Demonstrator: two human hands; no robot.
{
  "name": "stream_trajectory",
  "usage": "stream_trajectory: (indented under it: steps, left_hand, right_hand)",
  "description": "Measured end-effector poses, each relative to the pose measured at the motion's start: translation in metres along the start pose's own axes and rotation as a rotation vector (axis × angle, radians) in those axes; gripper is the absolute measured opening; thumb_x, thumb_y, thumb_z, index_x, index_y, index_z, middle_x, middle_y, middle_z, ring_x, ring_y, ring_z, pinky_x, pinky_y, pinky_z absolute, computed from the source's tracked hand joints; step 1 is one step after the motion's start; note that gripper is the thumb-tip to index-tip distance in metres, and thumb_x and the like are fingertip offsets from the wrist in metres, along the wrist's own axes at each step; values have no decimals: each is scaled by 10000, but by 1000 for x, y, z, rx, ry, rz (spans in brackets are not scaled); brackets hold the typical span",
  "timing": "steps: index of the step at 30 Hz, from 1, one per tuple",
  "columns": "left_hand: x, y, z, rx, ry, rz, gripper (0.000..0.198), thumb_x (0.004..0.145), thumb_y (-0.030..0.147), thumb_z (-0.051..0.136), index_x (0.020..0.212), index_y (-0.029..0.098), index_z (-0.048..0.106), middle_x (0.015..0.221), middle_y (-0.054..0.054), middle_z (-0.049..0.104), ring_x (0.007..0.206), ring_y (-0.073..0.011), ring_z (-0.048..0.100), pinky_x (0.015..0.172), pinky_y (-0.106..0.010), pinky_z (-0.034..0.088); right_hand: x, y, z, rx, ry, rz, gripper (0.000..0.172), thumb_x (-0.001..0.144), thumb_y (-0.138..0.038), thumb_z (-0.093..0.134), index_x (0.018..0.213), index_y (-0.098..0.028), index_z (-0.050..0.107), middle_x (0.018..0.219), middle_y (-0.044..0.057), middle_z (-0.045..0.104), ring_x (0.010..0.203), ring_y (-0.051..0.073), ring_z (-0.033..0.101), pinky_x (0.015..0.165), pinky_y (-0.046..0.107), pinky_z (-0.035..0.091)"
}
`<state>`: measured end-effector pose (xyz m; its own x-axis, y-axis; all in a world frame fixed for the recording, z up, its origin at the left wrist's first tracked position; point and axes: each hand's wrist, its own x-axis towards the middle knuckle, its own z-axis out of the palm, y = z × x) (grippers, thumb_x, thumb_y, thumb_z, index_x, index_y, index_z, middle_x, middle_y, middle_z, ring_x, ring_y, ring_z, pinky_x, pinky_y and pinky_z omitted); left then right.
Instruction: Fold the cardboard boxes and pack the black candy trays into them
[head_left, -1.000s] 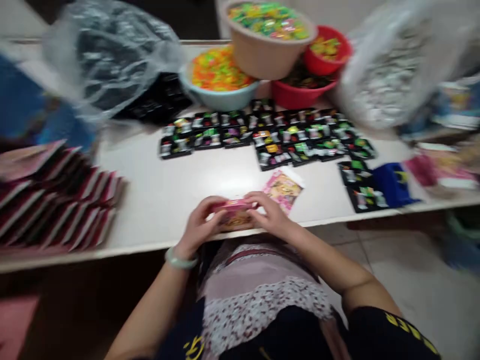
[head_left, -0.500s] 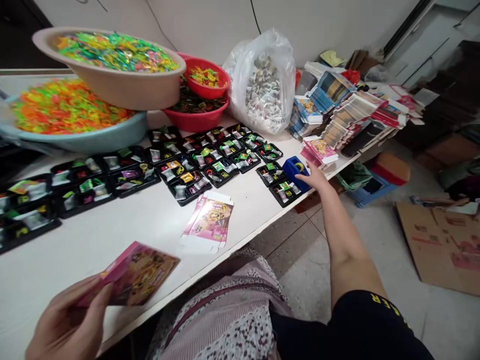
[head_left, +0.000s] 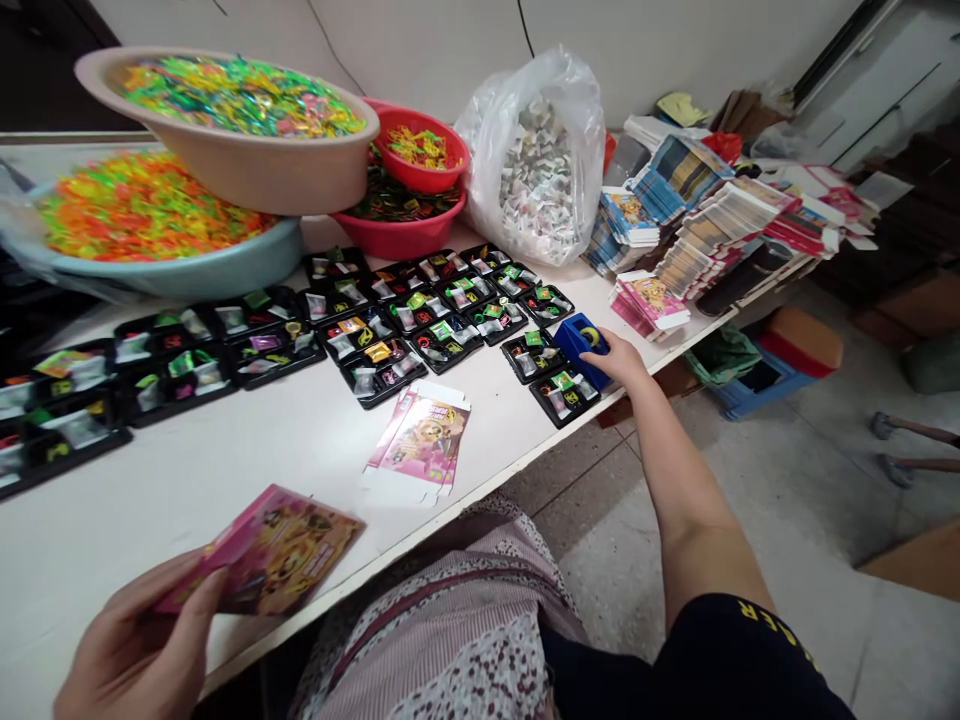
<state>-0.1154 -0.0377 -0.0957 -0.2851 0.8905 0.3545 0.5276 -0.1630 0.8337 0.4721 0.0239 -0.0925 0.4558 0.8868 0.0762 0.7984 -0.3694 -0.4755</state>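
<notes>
1. Fingers of the left hand (head_left: pixel 135 650) clamp the near end of a pink box (head_left: pixel 274 550), thumb on top, holding it tilted above the near edge of the white surface (head_left: pixel 225 460).
2. Fingers of the right hand (head_left: pixel 622 360) curl onto a blue dispenser (head_left: pixel 581 345) at the surface's right edge; whether they grip it or only rest on it cannot be told.
3. Flat pink carton (head_left: pixel 420 440) lies on the surface between the two hands, touching neither.
4. Black trays (head_left: pixel 375 340) of small coloured packets lie in rows from the dispenser leftward across the surface, the nearest two just beside the blue dispenser.
5. Behind the trays stand a beige basin (head_left: pixel 240 160) resting on a pale blue basin (head_left: pixel 172 270), both heaped with bright pieces, and two stacked red bowls (head_left: pixel 405 230).
6. Clear bag (head_left: pixel 540 170) of small items sits right of the bowls, with stacks of printed cartons (head_left: pixel 712 230) beyond it.
</notes>
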Motion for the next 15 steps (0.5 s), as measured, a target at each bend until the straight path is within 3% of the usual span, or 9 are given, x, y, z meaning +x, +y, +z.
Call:
stream_trajectory:
  steps: [4,9,15]
  left_hand:
    - [-2,8,1,5,32,-137,245,632,336,766,872,358,720,887,33,691,787,-249,639,843,-494,531]
    - [-6,14,3,-11,58,-135,274,619,352,776,885,330,719,923,21,707,860,-262,654,957,-524,515]
    - [-7,9,4,-18,79,-111,298,621,342,776,912,314,719,956,8,715,912,-274,666,979,-532,513]
  right_hand:
    - [-10,-14,6,-3,-13,-43,654,740,-433,689,1341,-232,526,1206,71,671,1063,270,634,926,388,484]
    - [-21,-31,11,-41,-9,-34,605,756,-445,669,1304,-223,543,1145,84,691,1029,290,644,885,399,498]
    - [-33,-50,20,-75,3,-15,520,781,-437,645,1242,-214,561,1134,97,687,1014,288,648,869,401,502]
